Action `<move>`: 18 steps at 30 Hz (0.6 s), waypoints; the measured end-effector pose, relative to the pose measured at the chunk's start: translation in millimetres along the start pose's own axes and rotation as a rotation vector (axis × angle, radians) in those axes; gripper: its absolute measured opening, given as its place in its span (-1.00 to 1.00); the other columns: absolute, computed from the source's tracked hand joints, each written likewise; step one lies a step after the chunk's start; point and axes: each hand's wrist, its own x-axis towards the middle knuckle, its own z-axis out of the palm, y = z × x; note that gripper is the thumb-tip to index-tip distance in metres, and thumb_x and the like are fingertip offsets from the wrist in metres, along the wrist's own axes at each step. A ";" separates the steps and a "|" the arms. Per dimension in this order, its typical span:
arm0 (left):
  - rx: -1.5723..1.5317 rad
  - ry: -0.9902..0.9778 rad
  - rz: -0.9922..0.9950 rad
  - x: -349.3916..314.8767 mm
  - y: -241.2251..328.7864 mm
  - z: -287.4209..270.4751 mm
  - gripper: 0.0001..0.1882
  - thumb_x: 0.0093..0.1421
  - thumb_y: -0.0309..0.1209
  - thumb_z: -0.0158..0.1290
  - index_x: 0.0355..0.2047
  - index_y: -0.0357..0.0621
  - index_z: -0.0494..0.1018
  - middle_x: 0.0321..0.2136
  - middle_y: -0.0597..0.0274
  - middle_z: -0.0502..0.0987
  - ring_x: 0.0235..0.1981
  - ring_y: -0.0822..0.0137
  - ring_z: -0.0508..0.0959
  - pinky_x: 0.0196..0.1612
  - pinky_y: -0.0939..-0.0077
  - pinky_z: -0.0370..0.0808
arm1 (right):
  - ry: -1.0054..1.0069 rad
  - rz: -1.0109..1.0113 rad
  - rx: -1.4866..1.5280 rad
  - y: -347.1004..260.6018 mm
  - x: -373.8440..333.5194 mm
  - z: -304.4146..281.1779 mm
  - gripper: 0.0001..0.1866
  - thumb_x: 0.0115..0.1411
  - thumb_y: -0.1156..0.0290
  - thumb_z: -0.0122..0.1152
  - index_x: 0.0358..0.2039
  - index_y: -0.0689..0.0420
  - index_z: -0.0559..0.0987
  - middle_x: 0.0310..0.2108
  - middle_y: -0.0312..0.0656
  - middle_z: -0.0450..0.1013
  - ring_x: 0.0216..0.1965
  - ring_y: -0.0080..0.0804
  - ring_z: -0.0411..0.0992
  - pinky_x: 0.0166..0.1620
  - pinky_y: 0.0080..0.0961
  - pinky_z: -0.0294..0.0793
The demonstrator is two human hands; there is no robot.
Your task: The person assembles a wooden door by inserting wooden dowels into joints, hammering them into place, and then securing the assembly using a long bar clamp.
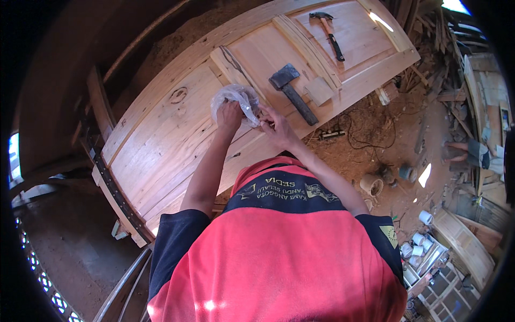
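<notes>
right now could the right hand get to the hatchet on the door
Probably yes: the right hand is at the plastic bag, and the hatchet lies just beyond on the door with nothing between.

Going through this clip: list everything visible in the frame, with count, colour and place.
Wooden door panel: one, pale wood, lying flat across the frame's middle.
Clear plastic bag: one, transparent, on the panel at both hands.
Hatchet: one, dark head and handle, on the panel right of the bag.
Claw hammer: one, dark head, black grip, upper panel.
Wood block: one, pale, beside the hatchet.
Power strip: one, with black cable, on the dirt floor.
White cups: several, lower right.
Left hand: in the bag's opening.
Right hand: pinching the bag's edge.
</notes>
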 end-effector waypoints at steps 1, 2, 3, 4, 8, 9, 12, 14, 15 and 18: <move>0.004 -0.030 -0.006 -0.9 -2.7 3.0 -0.82 0.14 -0.33 0.10 -0.27 -0.07 0.59 -0.34 -0.02 0.64 -0.28 0.02 0.65 -0.20 0.08 0.56 | -0.003 -0.003 0.001 -0.5 0.3 0.2 -0.48 0.19 0.55 0.10 0.20 0.22 0.34 -0.34 0.01 0.55 -0.31 -0.23 0.55 -0.17 -0.35 0.52; -0.013 0.009 0.018 -4.2 -4.9 6.4 -0.80 0.14 -0.33 0.10 -0.25 -0.08 0.59 -0.32 -0.02 0.64 -0.26 0.01 0.64 -0.19 0.08 0.56 | -0.005 -0.006 0.002 -1.2 0.5 0.5 -0.49 0.19 0.55 0.10 0.19 0.22 0.35 -0.34 0.01 0.55 -0.31 -0.23 0.55 -0.17 -0.35 0.51; -0.029 0.048 0.041 -8.9 -7.1 9.8 -0.78 0.13 -0.34 0.11 -0.23 -0.09 0.59 -0.30 -0.03 0.63 -0.24 0.00 0.64 -0.18 0.09 0.56 | -0.014 -0.001 0.006 -2.1 0.6 0.8 -0.51 0.20 0.54 0.09 0.18 0.23 0.36 -0.34 -0.01 0.55 -0.31 -0.24 0.55 -0.17 -0.36 0.51; -0.046 0.088 0.070 -11.1 -6.6 9.4 -0.76 0.13 -0.34 0.12 -0.20 -0.09 0.59 -0.28 -0.04 0.63 -0.22 0.00 0.63 -0.17 0.10 0.56 | -0.019 0.004 0.008 -1.3 0.8 0.0 -0.52 0.21 0.54 0.08 0.17 0.23 0.37 -0.34 -0.02 0.55 -0.31 -0.25 0.56 -0.17 -0.37 0.51; -0.099 0.079 0.064 -15.4 -11.0 -6.5 -0.75 0.15 -0.39 0.09 -0.16 -0.10 0.59 -0.23 -0.08 0.61 -0.19 -0.04 0.62 -0.17 0.10 0.55 | -0.039 0.059 0.134 6.3 7.4 -0.1 -0.52 0.24 0.54 0.06 0.20 0.22 0.36 -0.33 -0.13 0.55 -0.31 -0.45 0.53 -0.21 -0.50 0.48; -0.101 0.082 0.080 -16.9 -14.5 -14.7 -0.76 0.16 -0.40 0.09 -0.16 -0.11 0.59 -0.23 -0.08 0.61 -0.20 -0.05 0.62 -0.17 0.09 0.55 | -0.015 0.038 0.140 9.4 9.7 -1.7 -0.53 0.25 0.54 0.05 0.19 0.23 0.36 -0.34 -0.15 0.54 -0.33 -0.48 0.52 -0.22 -0.52 0.48; -0.135 0.001 0.079 -23.3 -5.2 -55.8 -0.77 0.18 -0.43 0.08 -0.15 -0.12 0.58 -0.26 -0.07 0.61 -0.21 -0.05 0.62 -0.16 0.09 0.54 | 0.051 0.013 0.173 5.8 17.3 -7.0 -0.56 0.24 0.57 0.05 0.15 0.24 0.39 -0.35 -0.18 0.52 -0.33 -0.52 0.50 -0.23 -0.55 0.49; -0.146 -0.092 0.112 -26.6 -7.5 -81.9 -0.78 0.18 -0.44 0.08 -0.16 -0.14 0.58 -0.29 -0.07 0.61 -0.22 -0.05 0.62 -0.17 0.10 0.54 | 0.082 0.033 0.219 -5.4 24.9 -7.5 -0.58 0.22 0.61 0.06 0.11 0.23 0.41 -0.34 -0.16 0.51 -0.26 -0.49 0.52 -0.19 -0.53 0.51; -0.179 -0.072 0.151 -28.4 -8.6 -91.2 -0.79 0.19 -0.44 0.09 -0.17 -0.16 0.58 -0.31 -0.10 0.61 -0.23 -0.04 0.61 -0.17 0.14 0.53 | 0.088 0.030 0.224 -10.5 27.9 -9.7 -0.59 0.22 0.62 0.06 0.11 0.24 0.41 -0.34 -0.16 0.51 -0.27 -0.49 0.52 -0.20 -0.53 0.52; -0.267 0.074 0.220 -36.7 -19.4 -101.2 -0.79 0.23 -0.41 0.10 -0.15 -0.18 0.56 -0.33 -0.09 0.61 -0.28 0.06 0.64 -0.20 0.22 0.54 | 0.092 0.025 0.246 -25.8 36.5 -15.0 -0.60 0.23 0.62 0.04 0.11 0.27 0.40 -0.32 -0.15 0.52 -0.31 -0.50 0.52 -0.24 -0.53 0.54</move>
